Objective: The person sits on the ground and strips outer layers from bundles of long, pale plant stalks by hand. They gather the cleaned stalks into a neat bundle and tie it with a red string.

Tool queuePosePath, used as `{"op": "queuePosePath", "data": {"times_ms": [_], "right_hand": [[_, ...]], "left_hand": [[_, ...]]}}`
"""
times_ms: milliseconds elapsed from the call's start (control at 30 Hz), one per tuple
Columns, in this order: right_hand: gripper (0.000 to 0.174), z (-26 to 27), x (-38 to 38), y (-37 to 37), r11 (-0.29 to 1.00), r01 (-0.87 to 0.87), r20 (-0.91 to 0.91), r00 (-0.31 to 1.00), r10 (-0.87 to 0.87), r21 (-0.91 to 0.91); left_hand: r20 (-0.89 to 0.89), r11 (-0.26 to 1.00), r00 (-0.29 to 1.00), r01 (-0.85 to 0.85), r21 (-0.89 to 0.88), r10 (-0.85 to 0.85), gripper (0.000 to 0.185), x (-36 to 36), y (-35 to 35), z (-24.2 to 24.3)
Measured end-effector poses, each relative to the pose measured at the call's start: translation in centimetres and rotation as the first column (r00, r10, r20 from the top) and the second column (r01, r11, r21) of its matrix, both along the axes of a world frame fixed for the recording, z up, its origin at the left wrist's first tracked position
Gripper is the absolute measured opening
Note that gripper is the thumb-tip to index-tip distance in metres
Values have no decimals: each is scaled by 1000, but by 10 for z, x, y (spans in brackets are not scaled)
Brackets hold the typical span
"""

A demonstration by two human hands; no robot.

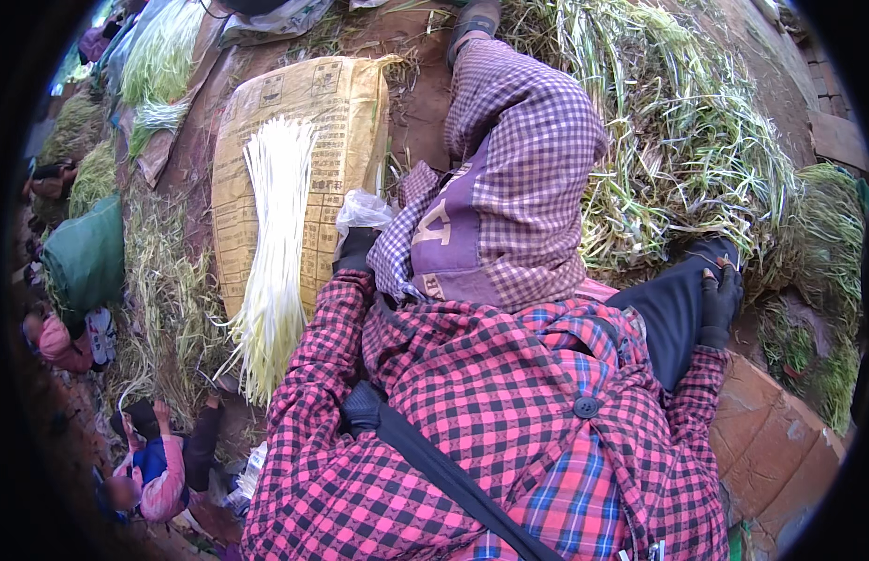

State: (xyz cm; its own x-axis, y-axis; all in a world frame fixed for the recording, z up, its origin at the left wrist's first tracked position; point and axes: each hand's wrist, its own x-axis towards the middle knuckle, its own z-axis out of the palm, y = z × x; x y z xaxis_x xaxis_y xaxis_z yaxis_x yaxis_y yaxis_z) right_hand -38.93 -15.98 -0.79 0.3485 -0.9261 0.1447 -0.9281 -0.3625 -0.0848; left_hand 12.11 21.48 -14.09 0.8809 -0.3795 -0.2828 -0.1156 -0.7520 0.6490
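Note:
My left hand (359, 242), under a black cuff or glove, is at the right edge of a yellow printed sack (343, 140). A crumpled clear plastic bag (364, 210) covers its fingers, so its grip is hidden. On the sack lies a long bundle of pale stalks (280, 196), white at the far end and yellow-green at the near end; they look like blanched chives. My right hand (722, 298), in a black glove with bare fingertips, rests by my dark-clad knee (676, 301), beside the heap of loose green stalks (673, 140). Whether it pinches a thin strand is unclear.
Flattened cardboard (771, 435) lies at my right side. Strewn stalks (168, 280) cover the ground left of the sack. Beyond are a green sack (87, 252) and another pale bundle (164, 56). Co-workers (161, 463) sit at the left. A checked cloth (518, 168) drapes my leg.

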Motion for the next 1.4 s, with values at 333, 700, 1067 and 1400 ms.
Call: {"op": "queuePosePath", "data": {"times_ms": [333, 700, 1067, 1400], "right_hand": [[47, -2, 0, -2, 999, 33, -7, 999, -33, 4], [44, -4, -3, -7, 1000, -3, 14, 1000, 3, 10], [23, 102, 182, 38, 753, -568, 744, 648, 163, 331], [18, 99, 419, 203, -189, -967, 972, 132, 195, 169]], "left_hand": [[-19, 873, 904, 418, 250, -428, 32, -29, 20, 32], [-482, 888, 833, 26, -459, -274, 12, 18, 55, 120], [-217, 167, 829, -151, -974, -516, 11, 27, 43, 202], [-129, 134, 902, -80, -988, -412, 10, 14, -6, 254]]}}
